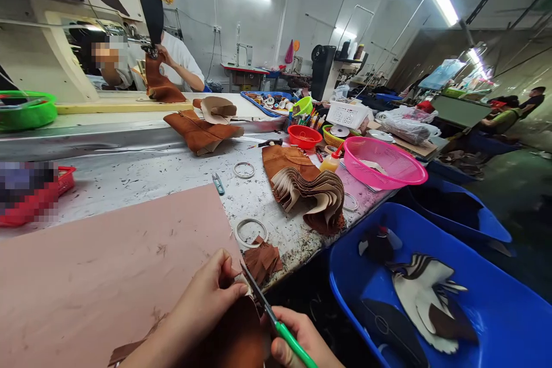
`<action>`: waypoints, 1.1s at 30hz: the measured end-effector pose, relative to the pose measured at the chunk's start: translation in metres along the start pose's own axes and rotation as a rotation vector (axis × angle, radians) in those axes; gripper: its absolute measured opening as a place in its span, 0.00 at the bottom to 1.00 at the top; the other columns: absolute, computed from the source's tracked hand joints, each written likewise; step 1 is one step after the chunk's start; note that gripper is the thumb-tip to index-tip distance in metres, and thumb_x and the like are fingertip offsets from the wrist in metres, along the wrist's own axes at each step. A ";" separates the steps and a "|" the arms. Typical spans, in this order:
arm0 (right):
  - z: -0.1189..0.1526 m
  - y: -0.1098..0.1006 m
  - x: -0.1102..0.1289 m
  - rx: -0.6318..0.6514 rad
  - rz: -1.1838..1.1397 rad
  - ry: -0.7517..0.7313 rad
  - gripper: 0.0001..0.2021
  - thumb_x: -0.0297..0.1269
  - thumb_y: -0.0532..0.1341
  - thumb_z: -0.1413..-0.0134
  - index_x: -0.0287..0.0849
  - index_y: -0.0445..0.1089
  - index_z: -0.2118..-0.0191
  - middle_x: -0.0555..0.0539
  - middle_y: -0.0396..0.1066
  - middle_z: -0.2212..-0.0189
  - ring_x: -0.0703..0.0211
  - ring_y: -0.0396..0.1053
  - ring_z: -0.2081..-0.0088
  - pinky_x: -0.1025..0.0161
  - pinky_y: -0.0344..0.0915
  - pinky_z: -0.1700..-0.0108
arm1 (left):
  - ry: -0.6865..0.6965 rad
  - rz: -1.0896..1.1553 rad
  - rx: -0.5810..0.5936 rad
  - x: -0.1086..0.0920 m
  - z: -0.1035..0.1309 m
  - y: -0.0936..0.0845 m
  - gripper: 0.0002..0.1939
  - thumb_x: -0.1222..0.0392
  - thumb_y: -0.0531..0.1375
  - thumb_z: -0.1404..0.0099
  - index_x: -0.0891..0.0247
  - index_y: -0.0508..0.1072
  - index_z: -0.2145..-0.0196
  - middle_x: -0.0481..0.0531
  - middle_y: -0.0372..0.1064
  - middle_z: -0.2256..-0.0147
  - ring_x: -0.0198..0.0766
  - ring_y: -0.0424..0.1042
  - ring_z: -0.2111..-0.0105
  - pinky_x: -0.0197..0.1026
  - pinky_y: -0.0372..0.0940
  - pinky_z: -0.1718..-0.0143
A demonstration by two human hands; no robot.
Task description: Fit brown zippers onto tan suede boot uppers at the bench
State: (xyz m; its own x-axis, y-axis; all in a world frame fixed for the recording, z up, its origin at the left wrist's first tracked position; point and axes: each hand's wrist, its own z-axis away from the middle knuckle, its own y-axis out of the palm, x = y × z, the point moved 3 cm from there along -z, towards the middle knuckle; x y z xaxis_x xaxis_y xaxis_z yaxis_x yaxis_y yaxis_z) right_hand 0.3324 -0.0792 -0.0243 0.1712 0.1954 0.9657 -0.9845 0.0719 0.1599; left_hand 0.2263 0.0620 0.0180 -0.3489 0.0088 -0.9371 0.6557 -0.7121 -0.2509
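My left hand (211, 293) pinches the upper edge of a brown leather piece (235, 336) at the bottom middle. A pale strip shows by its thumb. In my right hand (299, 336) are scissors (288, 342) with green handles, their dark blades pointing up and left along the leather's edge beside the left fingers. Just beyond the blades, brown leather scraps (262, 261) lie at the table edge. A pink sheet (129, 259) covers the near left of the table, under my left arm. Part of the held leather is dark and blurred.
A stack of leather pieces (308, 184), metal rings (244, 170) and small snips (218, 184) lie ahead. Pink basket (383, 164) stands at the back right, blue tub (345, 276) below right. Across the table, a person (181, 63) works at a sewing machine (56, 40).
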 end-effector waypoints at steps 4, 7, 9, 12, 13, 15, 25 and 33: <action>0.003 -0.020 -0.009 -0.008 -0.122 0.197 0.33 0.64 0.51 0.54 0.39 0.61 0.54 0.56 0.55 0.83 0.74 0.48 0.86 0.74 0.45 0.85 | -0.034 -0.170 0.034 -0.002 0.003 -0.008 0.12 0.57 0.55 0.52 0.59 0.60 0.67 0.44 0.66 0.76 0.37 0.66 0.73 0.39 0.59 0.69; 0.000 -0.032 -0.009 -0.063 -0.092 0.254 0.34 0.65 0.50 0.54 0.38 0.61 0.56 0.57 0.55 0.84 0.75 0.45 0.90 0.75 0.43 0.89 | 0.039 -0.458 0.147 -0.010 0.001 -0.002 0.22 0.63 0.51 0.48 0.56 0.64 0.54 0.48 0.72 0.64 0.39 0.69 0.63 0.39 0.60 0.61; -0.003 -0.036 -0.007 -0.091 -0.012 0.251 0.33 0.66 0.51 0.56 0.38 0.61 0.57 0.58 0.54 0.85 0.74 0.46 0.89 0.75 0.43 0.89 | 0.079 -0.691 0.224 -0.014 -0.002 0.009 0.25 0.66 0.48 0.47 0.54 0.65 0.51 0.50 0.72 0.59 0.40 0.70 0.61 0.39 0.61 0.61; -0.002 -0.037 -0.001 -0.080 0.069 0.214 0.32 0.64 0.52 0.56 0.39 0.59 0.56 0.56 0.56 0.82 0.74 0.49 0.86 0.74 0.46 0.85 | 0.077 -0.966 0.230 -0.016 -0.007 0.022 0.26 0.66 0.47 0.46 0.58 0.64 0.49 0.57 0.74 0.64 0.47 0.72 0.66 0.43 0.63 0.67; -0.003 -0.039 0.003 -0.080 0.084 0.190 0.32 0.64 0.52 0.55 0.40 0.58 0.54 0.55 0.58 0.80 0.73 0.51 0.85 0.74 0.48 0.84 | 0.076 -1.004 0.220 -0.017 -0.008 0.025 0.27 0.66 0.48 0.46 0.61 0.64 0.48 0.60 0.74 0.66 0.50 0.72 0.67 0.46 0.63 0.68; -0.007 -0.048 0.015 -0.140 0.211 0.160 0.30 0.63 0.48 0.51 0.42 0.54 0.51 0.54 0.60 0.78 0.69 0.55 0.83 0.71 0.52 0.82 | 0.076 -1.051 0.193 -0.017 -0.010 0.028 0.28 0.65 0.47 0.46 0.65 0.62 0.46 0.64 0.73 0.68 0.53 0.72 0.69 0.49 0.63 0.69; -0.073 -0.084 0.081 -0.553 1.523 0.148 0.12 0.32 0.54 0.49 0.39 0.67 0.58 0.38 0.68 0.62 0.48 0.68 0.61 0.58 0.60 0.63 | 0.185 -1.131 0.208 -0.021 -0.003 0.040 0.29 0.67 0.49 0.47 0.62 0.59 0.45 0.60 0.63 0.50 0.47 0.70 0.61 0.45 0.66 0.63; -0.130 -0.009 0.085 -0.162 1.479 -0.120 0.08 0.36 0.55 0.49 0.44 0.71 0.68 0.49 0.71 0.67 0.59 0.68 0.64 0.66 0.60 0.65 | 0.117 -1.233 0.239 -0.004 -0.002 0.050 0.36 0.69 0.50 0.48 0.67 0.49 0.40 0.71 0.47 0.41 0.53 0.73 0.67 0.53 0.68 0.68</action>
State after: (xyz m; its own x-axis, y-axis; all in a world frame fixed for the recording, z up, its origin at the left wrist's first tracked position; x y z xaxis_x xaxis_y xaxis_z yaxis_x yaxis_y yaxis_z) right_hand 0.3609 0.0635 0.0299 -0.9644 0.1079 0.2416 -0.2438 -0.0077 -0.9698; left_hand 0.2620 0.0278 0.0087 -0.5718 0.8099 -0.1307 -0.2045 -0.2951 -0.9333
